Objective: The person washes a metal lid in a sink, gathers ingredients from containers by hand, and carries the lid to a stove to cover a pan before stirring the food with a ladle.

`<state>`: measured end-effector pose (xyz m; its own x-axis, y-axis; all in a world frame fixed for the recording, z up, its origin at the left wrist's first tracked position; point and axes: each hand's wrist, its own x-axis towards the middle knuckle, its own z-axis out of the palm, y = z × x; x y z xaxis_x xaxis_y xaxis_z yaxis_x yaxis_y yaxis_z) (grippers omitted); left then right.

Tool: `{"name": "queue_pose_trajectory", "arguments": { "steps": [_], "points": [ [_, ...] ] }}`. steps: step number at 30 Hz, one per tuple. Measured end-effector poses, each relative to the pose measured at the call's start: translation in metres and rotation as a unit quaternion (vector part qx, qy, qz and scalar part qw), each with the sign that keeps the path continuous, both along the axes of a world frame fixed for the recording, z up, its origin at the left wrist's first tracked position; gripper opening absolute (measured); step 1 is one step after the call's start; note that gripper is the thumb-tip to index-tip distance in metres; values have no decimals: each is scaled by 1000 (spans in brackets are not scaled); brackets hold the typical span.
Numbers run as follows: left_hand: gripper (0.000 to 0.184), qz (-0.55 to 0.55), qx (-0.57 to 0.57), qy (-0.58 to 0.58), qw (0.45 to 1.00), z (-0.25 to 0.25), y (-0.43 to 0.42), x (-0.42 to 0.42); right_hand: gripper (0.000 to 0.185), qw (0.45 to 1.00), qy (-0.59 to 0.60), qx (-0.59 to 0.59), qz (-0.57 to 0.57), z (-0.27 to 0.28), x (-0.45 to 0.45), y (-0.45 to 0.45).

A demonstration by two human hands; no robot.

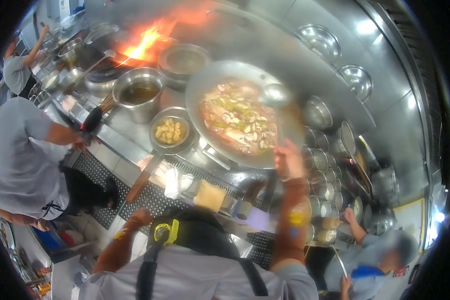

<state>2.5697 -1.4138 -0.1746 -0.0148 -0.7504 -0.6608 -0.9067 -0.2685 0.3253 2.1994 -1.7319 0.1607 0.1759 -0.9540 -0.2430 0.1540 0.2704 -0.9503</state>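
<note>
My right hand is wrapped round the handle of a large ladle, whose bowl is over the right part of a big wok. Sliced vegetables and pale pieces in liquid fill the wok. My left hand is low by my body, near the wooden handle of a strainer; its fingers are too small to make out. That strainer rests on a pot, with round yellowish pieces in it.
Flames rise from a wok at the back left, near a pot of dark liquid. One person stands at the left, another at the lower right. Stacked metal containers stand right of the wok.
</note>
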Motion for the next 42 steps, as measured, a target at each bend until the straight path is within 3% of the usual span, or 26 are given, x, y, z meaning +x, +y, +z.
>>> {"name": "queue_pose_trajectory", "arguments": {
  "steps": [1, 3, 6, 8, 10, 11, 13, 20, 23, 26, 29, 32, 35, 39, 42],
  "points": [
    [39, -30, -12, -30, 999, -37, 13, 9, 46, 1000, 5, -1, -4, -1, -1, 6],
    [37, -96, -34, -72, 992, -45, 23, 16, 53, 1000, -7, 10, -1, -1, -12, 13],
    [35, 17, 97, -4, 995, -14, 27, 18, 61, 999, -36, 28, -5, -5, -30, 14],
    [41, 109, 141, 14, 984, -49, 38, 31, 67, 999, -37, 16, -5, -10, -34, 16],
    [45, 286, 146, 30, 946, -78, 51, 39, 67, 1000, -24, 8, -6, -8, -32, 26],
    [54, 284, 134, 16, 949, -106, 57, 46, 65, 999, -37, 9, -20, -7, -33, 34],
    [36, 254, 57, 17, 965, -120, 64, 50, 64, 1000, -14, 11, -5, -2, -41, 44],
    [41, 59, -35, 55, 996, -129, 58, 59, 65, 1000, 2, 21, -22, -2, -50, 84],
    [44, -81, -64, 4, 995, -153, 53, 64, 64, 999, 4, 27, -22, 2, -61, 103],
    [41, -91, -145, -78, 982, -172, 56, 67, 65, 998, -8, 42, -44, 6, -61, 114],
    [38, 142, 23, -25, 989, -132, 41, 53, 64, 998, -7, 40, -56, 8, -62, 124],
    [36, 50, 25, -72, 996, -98, 33, 42, 63, 998, -1, 34, -53, 4, -75, 126],
    [36, -201, 3, -109, 974, -84, 29, 43, 65, 997, 63, 15, -48, 4, -78, 134],
    [31, -130, -4, -86, 988, -91, 34, 41, 67, 988, 151, -35, -19, -7, -97, 154],
    [26, -82, 41, -68, 993, -71, 36, 29, 66, 995, 87, -7, -47, -2, -106, 164]
  ]
}}
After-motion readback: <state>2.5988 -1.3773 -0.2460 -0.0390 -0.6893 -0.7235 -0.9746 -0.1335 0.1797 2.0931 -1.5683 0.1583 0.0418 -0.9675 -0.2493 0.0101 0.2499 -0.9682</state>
